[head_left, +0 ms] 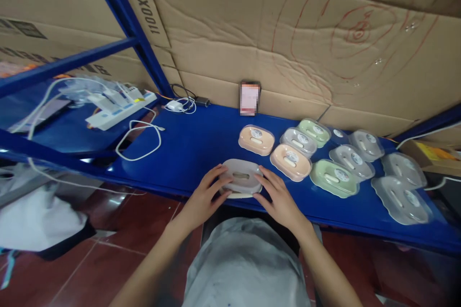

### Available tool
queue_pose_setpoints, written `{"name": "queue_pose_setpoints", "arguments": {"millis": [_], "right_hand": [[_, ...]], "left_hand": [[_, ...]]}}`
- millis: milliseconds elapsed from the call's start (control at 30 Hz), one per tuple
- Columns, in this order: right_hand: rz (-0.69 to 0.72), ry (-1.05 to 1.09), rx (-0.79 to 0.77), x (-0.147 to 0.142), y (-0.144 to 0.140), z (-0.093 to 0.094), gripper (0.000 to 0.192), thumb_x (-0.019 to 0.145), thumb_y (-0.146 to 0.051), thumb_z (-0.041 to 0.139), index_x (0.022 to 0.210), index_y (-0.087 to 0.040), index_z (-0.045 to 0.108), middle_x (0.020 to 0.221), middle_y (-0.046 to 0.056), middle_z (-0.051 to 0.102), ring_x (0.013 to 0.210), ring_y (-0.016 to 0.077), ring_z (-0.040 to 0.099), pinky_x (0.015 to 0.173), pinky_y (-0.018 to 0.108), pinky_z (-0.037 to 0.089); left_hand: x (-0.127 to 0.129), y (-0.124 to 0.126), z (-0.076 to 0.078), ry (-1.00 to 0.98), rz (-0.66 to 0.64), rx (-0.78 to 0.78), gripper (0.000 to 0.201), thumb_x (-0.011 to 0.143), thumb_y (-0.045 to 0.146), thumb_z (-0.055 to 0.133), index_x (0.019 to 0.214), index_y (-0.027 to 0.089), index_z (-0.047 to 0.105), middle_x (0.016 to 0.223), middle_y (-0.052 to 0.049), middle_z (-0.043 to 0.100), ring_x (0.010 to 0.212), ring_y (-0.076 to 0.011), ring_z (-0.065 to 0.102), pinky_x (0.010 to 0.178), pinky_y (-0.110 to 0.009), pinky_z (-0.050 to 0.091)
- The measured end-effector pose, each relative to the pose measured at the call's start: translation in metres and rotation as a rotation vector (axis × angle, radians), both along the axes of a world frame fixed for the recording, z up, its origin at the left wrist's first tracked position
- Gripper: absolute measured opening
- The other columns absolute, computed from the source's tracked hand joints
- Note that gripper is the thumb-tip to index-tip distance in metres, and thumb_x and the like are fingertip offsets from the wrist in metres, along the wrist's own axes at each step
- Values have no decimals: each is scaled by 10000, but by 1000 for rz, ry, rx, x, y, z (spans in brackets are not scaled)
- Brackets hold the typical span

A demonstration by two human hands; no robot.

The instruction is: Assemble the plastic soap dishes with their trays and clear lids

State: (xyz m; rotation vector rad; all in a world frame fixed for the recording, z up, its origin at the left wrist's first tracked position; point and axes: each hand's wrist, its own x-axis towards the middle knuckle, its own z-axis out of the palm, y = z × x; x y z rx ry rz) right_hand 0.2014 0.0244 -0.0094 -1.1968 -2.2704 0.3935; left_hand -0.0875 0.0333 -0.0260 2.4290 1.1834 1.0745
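Observation:
At the front edge of the blue shelf, a pale grey plastic soap box (pixel 240 176) with a long slot in its top lies between my two hands. My left hand (pixel 206 195) grips its left end, fingers curved over the rim. On the opposite end, the fingers and thumb of my right hand (pixel 275 195) are closed in the same way. A lighter rim shows under the near side of the box. Closest to my right hand stands a peach soap box (pixel 290 162) with a clear lid and a round sticker; another peach box (pixel 256 140) sits behind it.
To the right stand several lidded boxes, among them a green one (pixel 334 178) and a grey one (pixel 402 200). A phone (pixel 249 98) leans on the cardboard wall (pixel 216 24). A power strip (pixel 120 110) and a loose white cable (pixel 139 158) lie at left on the blue shelf (pixel 194 139).

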Motion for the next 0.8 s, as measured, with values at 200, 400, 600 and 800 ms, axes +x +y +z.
{"name": "queue_pose_setpoints", "arguments": {"millis": [200,400,600,800], "right_hand": [[-27,30,-88,10,-8,0,554,1116,-345,513,1657,-333,398,1772,88,318,1610,295,380,1267,562,442],[-12,13,-24,14,-15,-3,498,1111,-226,469,1600,-315,491,1782,59,298,1642,274,310,1297,554,410],[9,-58,28,14,-15,0,448,1092,-299,554,1539,-260,561,1759,101,347,1640,318,309,1270,586,443],[16,-15,67,13,-10,5,413,1079,-312,598,1490,-263,604,1683,111,478,1620,319,359,1242,594,480]], "left_hand": [[10,4,0,37,-41,59,373,1065,217,624,1433,271,611,1504,-124,590,1521,-327,494,1188,-547,543],[14,5,1,88,-90,95,434,1003,283,740,1426,257,643,1474,-131,617,1490,-348,498,1166,-551,560],[16,7,-1,84,-71,191,367,980,272,770,1337,241,695,1371,-118,689,1406,-332,553,1149,-530,565],[17,2,-9,39,-18,223,402,984,287,773,1371,277,667,1268,-99,724,1290,-303,621,1079,-500,597]]}}
